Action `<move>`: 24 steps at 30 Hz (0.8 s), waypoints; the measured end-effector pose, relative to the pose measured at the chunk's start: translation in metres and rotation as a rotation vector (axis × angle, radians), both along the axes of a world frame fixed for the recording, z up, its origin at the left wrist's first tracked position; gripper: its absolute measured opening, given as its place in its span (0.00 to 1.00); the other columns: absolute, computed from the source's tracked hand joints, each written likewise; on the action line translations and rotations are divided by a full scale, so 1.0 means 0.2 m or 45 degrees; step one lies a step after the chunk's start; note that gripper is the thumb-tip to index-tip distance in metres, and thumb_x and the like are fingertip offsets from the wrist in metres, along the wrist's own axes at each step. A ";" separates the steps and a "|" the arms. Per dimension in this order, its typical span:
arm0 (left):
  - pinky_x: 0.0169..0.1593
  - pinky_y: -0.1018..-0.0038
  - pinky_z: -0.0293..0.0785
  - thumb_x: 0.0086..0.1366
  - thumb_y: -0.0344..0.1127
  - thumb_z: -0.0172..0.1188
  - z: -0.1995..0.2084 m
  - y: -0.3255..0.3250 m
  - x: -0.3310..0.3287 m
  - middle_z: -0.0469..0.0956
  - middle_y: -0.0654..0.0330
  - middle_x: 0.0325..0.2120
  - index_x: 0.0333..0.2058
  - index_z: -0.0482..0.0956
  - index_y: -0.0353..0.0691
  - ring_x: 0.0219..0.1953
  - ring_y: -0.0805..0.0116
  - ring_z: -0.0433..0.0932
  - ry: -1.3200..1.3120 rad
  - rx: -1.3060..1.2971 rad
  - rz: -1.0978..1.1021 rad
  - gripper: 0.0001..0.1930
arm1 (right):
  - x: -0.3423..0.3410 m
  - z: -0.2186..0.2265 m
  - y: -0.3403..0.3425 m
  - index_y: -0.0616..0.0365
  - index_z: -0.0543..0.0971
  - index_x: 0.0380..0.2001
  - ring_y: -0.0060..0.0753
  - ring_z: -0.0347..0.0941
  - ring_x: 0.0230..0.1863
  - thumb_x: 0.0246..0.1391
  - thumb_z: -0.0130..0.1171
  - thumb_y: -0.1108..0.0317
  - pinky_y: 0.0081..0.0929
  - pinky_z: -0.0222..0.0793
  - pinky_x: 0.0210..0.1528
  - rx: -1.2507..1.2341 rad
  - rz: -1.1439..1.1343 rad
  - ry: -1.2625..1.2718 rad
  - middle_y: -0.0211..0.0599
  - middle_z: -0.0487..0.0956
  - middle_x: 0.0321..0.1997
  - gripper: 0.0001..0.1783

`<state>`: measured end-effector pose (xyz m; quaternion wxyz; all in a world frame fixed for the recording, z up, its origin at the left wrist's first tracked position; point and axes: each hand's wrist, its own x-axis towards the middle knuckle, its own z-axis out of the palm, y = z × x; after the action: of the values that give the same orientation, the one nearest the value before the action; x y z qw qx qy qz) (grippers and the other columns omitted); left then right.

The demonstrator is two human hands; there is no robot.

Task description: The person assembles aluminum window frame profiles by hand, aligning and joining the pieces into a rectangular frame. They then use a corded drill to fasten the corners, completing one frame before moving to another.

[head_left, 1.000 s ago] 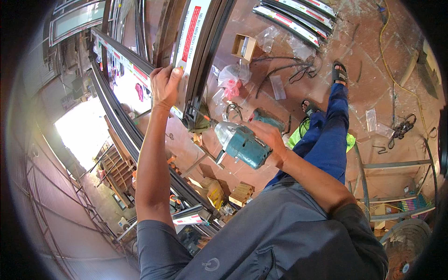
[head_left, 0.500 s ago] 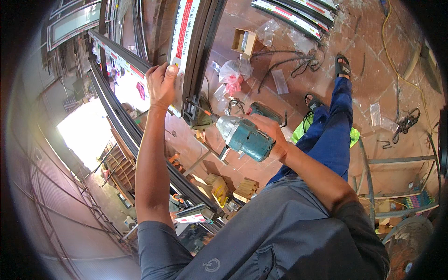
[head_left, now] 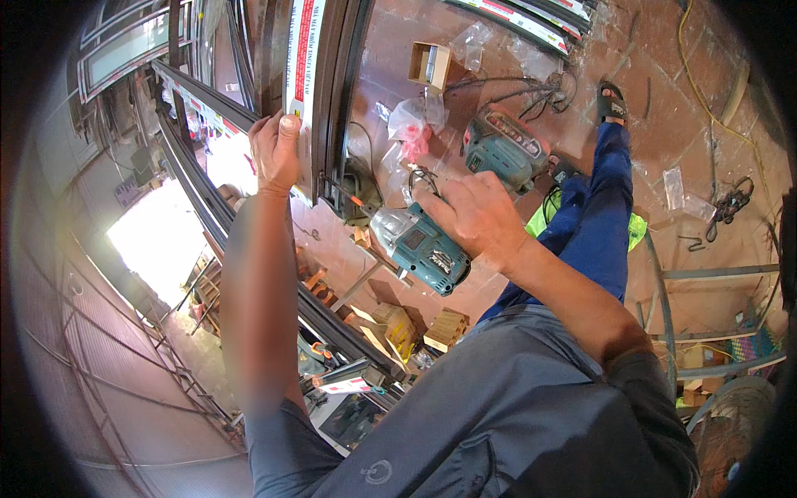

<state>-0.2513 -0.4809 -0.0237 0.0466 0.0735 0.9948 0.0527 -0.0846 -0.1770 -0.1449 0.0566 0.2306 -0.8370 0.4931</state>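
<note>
My left hand is closed round the edge of a dark metal profile, its thumb lying on the white and red label strip. My right hand grips a teal cordless impact driver by its handle. The driver's battery end sticks out beyond my fingers. Its long thin bit points at the lower end of the profile; whether the tip touches is too small to tell.
Below lie an open cardboard box, a plastic bag with pink contents and a coiled dark cable. Long dark profiles run along the left. A metal stand is at the right, my sandalled foot at upper right.
My right hand has turned the driver, so its battery end shows much more. The profile and my left hand sit slightly farther left in view, still together.
</note>
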 end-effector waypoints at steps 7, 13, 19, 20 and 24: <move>0.66 0.54 0.62 0.70 0.79 0.37 0.04 0.06 0.00 0.84 0.46 0.30 0.41 0.86 0.34 0.42 0.41 0.79 -0.064 -0.013 -0.053 0.48 | 0.11 -0.03 -0.11 0.49 0.81 0.55 0.47 0.82 0.47 0.57 0.63 0.65 0.41 0.75 0.50 -0.832 0.093 -0.556 0.41 0.83 0.45 0.21; 0.58 0.53 0.69 0.70 0.80 0.39 0.02 0.08 0.02 0.82 0.46 0.27 0.36 0.84 0.31 0.40 0.38 0.78 0.005 0.063 -0.015 0.48 | 0.28 -0.04 -0.24 0.59 0.76 0.60 0.37 0.80 0.49 0.52 0.74 0.66 0.33 0.75 0.56 -1.589 0.403 -1.266 0.41 0.83 0.51 0.32; 0.53 0.53 0.71 0.69 0.81 0.39 0.02 0.05 0.01 0.81 0.42 0.28 0.36 0.84 0.29 0.40 0.36 0.78 -0.015 0.067 -0.007 0.50 | 0.17 -0.11 -0.19 0.57 0.78 0.55 0.53 0.81 0.51 0.54 0.68 0.63 0.41 0.75 0.54 -1.012 0.302 -0.907 0.48 0.82 0.48 0.25; 0.52 0.53 0.71 0.68 0.81 0.39 0.01 0.04 0.01 0.80 0.42 0.28 0.36 0.84 0.29 0.40 0.37 0.78 -0.033 0.063 -0.005 0.50 | 0.14 -0.09 -0.16 0.56 0.77 0.54 0.55 0.80 0.51 0.54 0.68 0.62 0.42 0.75 0.54 -1.006 0.311 -0.887 0.48 0.82 0.48 0.25; 0.51 0.53 0.70 0.67 0.82 0.40 0.01 0.02 0.01 0.80 0.42 0.27 0.34 0.83 0.28 0.39 0.38 0.78 -0.025 0.066 -0.004 0.51 | 0.11 -0.06 -0.15 0.55 0.77 0.52 0.56 0.80 0.52 0.53 0.67 0.65 0.44 0.75 0.52 -0.990 0.335 -0.957 0.47 0.82 0.47 0.23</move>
<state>-0.2487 -0.4770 -0.0207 0.0546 0.0758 0.9925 0.0790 -0.0619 -0.2073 -0.1568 -0.2269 0.1036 -0.5201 0.8169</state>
